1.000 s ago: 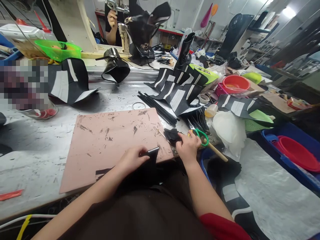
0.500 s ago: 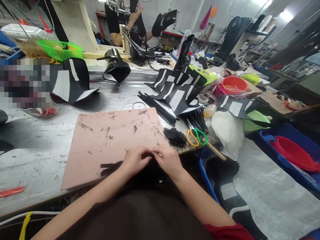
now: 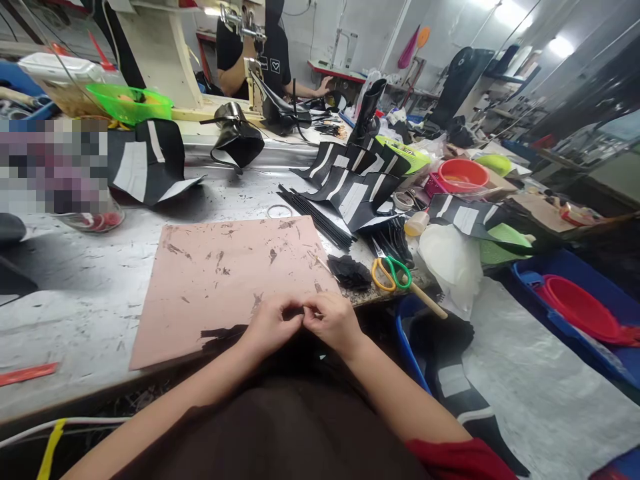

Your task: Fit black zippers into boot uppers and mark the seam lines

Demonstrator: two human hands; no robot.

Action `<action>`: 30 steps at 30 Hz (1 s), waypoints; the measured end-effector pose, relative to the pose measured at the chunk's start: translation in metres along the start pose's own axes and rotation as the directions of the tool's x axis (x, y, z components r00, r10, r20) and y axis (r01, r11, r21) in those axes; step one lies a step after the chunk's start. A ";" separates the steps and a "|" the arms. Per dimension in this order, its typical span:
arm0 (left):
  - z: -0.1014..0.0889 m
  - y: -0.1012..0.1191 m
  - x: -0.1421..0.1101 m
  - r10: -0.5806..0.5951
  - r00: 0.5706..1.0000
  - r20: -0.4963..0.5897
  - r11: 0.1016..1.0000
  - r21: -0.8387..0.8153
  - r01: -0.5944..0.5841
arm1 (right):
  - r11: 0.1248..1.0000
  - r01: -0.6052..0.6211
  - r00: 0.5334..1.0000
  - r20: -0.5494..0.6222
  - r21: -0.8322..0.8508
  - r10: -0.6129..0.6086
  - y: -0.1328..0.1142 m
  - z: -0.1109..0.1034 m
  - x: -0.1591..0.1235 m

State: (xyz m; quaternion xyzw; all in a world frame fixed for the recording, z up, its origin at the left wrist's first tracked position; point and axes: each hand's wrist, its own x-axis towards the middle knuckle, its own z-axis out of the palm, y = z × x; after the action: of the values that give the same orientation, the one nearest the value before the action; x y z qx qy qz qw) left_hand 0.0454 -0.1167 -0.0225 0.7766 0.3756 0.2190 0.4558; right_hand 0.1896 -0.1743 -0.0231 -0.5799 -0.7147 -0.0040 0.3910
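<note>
My left hand (image 3: 273, 325) and my right hand (image 3: 333, 321) meet at the fingertips over the front edge of a pink board (image 3: 235, 273). Both are closed in a pinch. What lies between the fingers is too small and dark to make out. Beside my left wrist, black strips (image 3: 220, 337) lie on the board's front edge, partly hidden by the forearm. A pile of small black pieces (image 3: 349, 272) sits just beyond my right hand. To its right lie scissors (image 3: 390, 272) with one yellow and one green handle.
Thin black strips (image 3: 317, 217) lie behind the board, near black panels with white patches (image 3: 350, 193). A wooden handle (image 3: 427, 300) sticks out past the table edge above a blue bin (image 3: 407, 340). Across the table a person (image 3: 270, 63) sits behind a sewing machine (image 3: 155, 60).
My hands stay pinched together in nearly the same place. The view has shifted slightly. The person across has lowered the black boot-shaped piece and that arm.
</note>
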 end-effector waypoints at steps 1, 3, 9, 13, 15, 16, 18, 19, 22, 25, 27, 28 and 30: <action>-0.001 0.001 -0.001 0.000 1.000 0.009 1.000 -0.006 0.000 | 1.000 0.019 0.999 -0.032 0.023 -0.018 0.000 0.000 -0.001; -0.003 0.003 -0.004 0.002 1.000 0.031 1.000 -0.011 -0.001 | 0.991 -0.016 0.998 -0.052 0.134 0.023 -0.002 0.002 -0.003; -0.010 0.008 -0.011 -0.009 0.991 0.131 0.998 0.066 0.000 | 0.631 -0.520 0.806 0.084 0.576 0.586 -0.001 -0.001 -0.010; -0.017 0.009 -0.016 0.009 0.985 0.175 0.990 0.137 -0.033 | 0.577 -0.666 0.654 -0.001 0.474 0.756 0.021 -0.048 -0.034; -0.018 0.010 -0.021 0.023 0.980 0.197 0.986 0.160 -0.055 | 0.675 -0.734 0.679 0.045 0.081 0.733 0.027 -0.073 -0.051; -0.018 0.013 -0.024 0.033 0.977 0.209 0.983 0.171 -0.070 | 0.704 -0.707 0.699 0.080 -0.074 0.710 0.025 -0.080 -0.059; -0.016 0.020 -0.032 0.063 0.969 0.238 0.976 0.189 -0.110 | 0.770 -0.618 0.738 0.222 -0.158 0.637 0.013 -0.079 -0.071; -0.015 0.025 -0.036 0.083 0.962 0.260 0.971 0.194 -0.137 | 0.805 -0.586 0.748 0.323 -0.087 0.579 0.004 -0.072 -0.075; -0.017 0.034 -0.045 0.124 0.930 0.346 0.958 0.202 -0.203 | 0.780 -0.583 0.732 0.563 0.227 0.383 -0.030 -0.040 -0.075; -0.036 0.029 -0.053 0.034 0.927 0.373 0.956 0.258 -0.139 | 0.717 -0.611 0.740 0.565 0.336 0.366 -0.055 -0.027 -0.066; -0.056 0.022 -0.063 -0.072 0.922 0.381 0.946 0.318 -0.057 | 0.698 -0.627 0.751 0.510 0.347 0.420 -0.064 -0.037 -0.058; -0.066 0.018 -0.070 -0.105 0.911 0.400 0.946 0.324 -0.033 | 0.687 -0.635 0.752 0.487 0.353 0.444 -0.067 -0.047 -0.053; -0.086 0.016 -0.083 -0.123 0.896 0.427 0.963 0.271 0.003 | 0.679 -0.637 0.757 0.460 0.364 0.464 -0.075 -0.070 -0.042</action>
State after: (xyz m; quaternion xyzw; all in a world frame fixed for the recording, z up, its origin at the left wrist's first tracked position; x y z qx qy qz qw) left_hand -0.0585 -0.1395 0.0332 0.8468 0.3137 -0.0290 0.4286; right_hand 0.1667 -0.2658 0.0360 -0.6403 -0.5333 0.3980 0.3838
